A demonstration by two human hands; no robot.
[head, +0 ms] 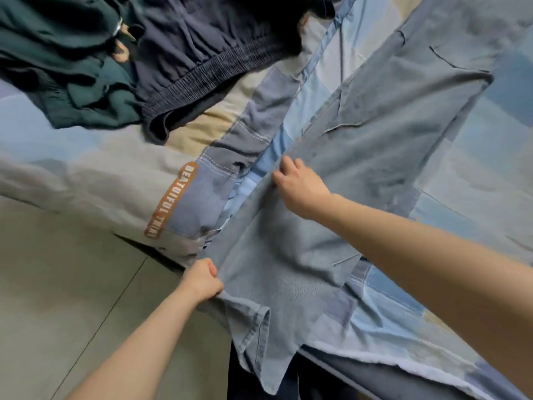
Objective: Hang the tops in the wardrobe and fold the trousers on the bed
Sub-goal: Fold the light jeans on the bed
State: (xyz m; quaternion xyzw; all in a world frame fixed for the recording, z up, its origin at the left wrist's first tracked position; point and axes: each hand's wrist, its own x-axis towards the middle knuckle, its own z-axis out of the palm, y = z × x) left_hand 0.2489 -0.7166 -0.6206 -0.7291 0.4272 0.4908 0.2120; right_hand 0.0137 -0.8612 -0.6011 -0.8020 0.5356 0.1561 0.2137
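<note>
I'm on the trouser fold — left hand (202, 281) and right hand (300, 187) both pinch the pale blue trousers (360, 145) spread on the bed (86, 168) — next, probably carry that edge across.

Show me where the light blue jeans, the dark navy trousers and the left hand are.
light blue jeans (288, 272): head view, leg panel.
dark navy trousers (202, 64): head view, near the elastic waistband.
left hand (202, 280): head view, back of the hand.

The jeans (360, 157) lie spread across the bed (72, 168), one leg end hanging over its near edge. Far left on the bed sits a heap of two garments: a jacket (57, 53) (leftmost) beside elastic-waisted trousers (202, 47). The floor (57, 284) lies left of the bed.
</note>
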